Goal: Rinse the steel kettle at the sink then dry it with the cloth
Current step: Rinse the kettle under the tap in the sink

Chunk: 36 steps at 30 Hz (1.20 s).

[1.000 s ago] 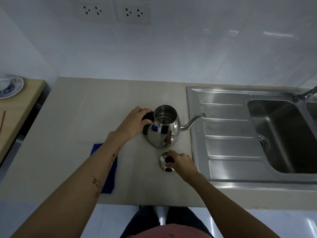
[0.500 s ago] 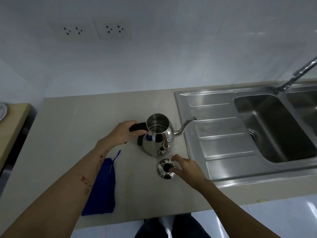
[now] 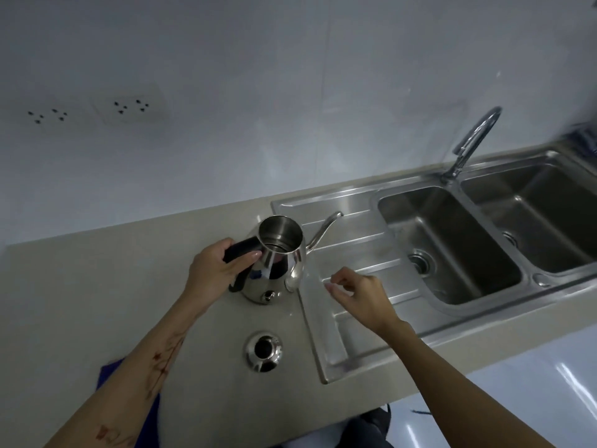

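Observation:
The steel kettle point(image 3: 280, 260) stands open-topped at the counter's edge beside the drainboard, its thin spout pointing right over the sink unit. My left hand point(image 3: 216, 270) grips its black handle. The kettle's lid point(image 3: 263, 350) lies on the counter in front of it, free of either hand. My right hand point(image 3: 358, 295) hovers over the drainboard with fingers apart and nothing in it. The blue cloth point(image 3: 145, 412) lies on the counter at the lower left, mostly hidden under my left forearm.
A steel double sink point(image 3: 452, 244) with a ribbed drainboard point(image 3: 349, 253) fills the right side, a curved tap point(image 3: 471, 140) standing behind the basins. Wall sockets point(image 3: 129, 106) sit on the white wall. The beige counter point(image 3: 80, 286) runs left.
My right hand has let go of the lid and moved up and right over the drainboard. The view has swung right, bringing the tap and second basin into sight.

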Each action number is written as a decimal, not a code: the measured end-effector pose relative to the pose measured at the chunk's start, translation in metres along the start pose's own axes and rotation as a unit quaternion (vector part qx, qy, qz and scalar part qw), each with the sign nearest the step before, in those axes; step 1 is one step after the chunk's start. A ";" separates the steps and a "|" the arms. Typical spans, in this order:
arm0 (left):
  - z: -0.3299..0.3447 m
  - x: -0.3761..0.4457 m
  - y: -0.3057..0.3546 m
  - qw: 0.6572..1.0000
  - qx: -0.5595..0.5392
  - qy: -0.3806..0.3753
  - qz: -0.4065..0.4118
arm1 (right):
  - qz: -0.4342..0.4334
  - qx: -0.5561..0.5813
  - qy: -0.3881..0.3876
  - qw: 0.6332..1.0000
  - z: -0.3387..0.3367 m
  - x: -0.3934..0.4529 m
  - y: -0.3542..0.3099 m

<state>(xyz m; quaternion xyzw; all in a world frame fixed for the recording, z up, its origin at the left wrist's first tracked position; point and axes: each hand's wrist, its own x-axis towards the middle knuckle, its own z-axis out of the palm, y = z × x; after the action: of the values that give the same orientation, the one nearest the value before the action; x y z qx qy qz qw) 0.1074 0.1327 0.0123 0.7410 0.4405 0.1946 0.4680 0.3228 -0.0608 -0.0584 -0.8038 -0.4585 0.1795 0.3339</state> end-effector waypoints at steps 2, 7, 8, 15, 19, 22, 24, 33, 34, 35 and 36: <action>0.026 0.004 0.026 1.000 0.012 0.018 0.017 | 0.007 0.030 0.050 0.998 -0.026 0.012 0.015; 0.107 0.021 0.096 0.998 0.025 0.032 0.037 | 0.040 0.014 0.144 0.989 -0.117 0.038 0.067; 0.124 0.025 0.108 0.998 0.023 0.033 0.041 | 0.047 0.005 0.152 0.987 -0.135 0.042 0.080; 0.238 0.064 0.168 0.998 0.027 0.039 0.040 | 0.056 -0.018 0.157 0.986 -0.239 0.073 0.166; 0.295 0.093 0.196 0.996 0.068 0.040 0.038 | 0.065 -0.029 0.156 0.985 -0.275 0.100 0.203; 0.327 0.112 0.212 0.996 0.081 0.032 0.013 | 0.074 -0.021 0.152 0.985 -0.290 0.123 0.229; 0.343 0.123 0.221 0.995 0.095 0.033 -0.002 | 0.075 -0.020 0.146 0.986 -0.297 0.138 0.241; 0.388 0.163 0.247 0.991 0.132 0.018 -0.024 | 0.057 -0.074 0.143 0.985 -0.311 0.207 0.264; 0.391 0.166 0.249 0.991 0.131 0.020 -0.024 | 0.047 -0.084 0.155 0.983 -0.313 0.214 0.265; 0.394 0.169 0.250 0.991 0.129 0.020 -0.023 | 0.040 -0.092 0.165 0.981 -0.316 0.221 0.267; 0.397 0.172 0.251 0.991 0.126 0.020 -0.024 | 0.036 -0.097 0.169 0.980 -0.320 0.228 0.268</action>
<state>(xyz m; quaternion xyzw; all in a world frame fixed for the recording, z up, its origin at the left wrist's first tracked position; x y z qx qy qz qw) 0.5963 0.0254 0.0149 0.7795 0.4884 0.1409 0.3661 0.7961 -0.0796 -0.0149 -0.8671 -0.3816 0.0076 0.3201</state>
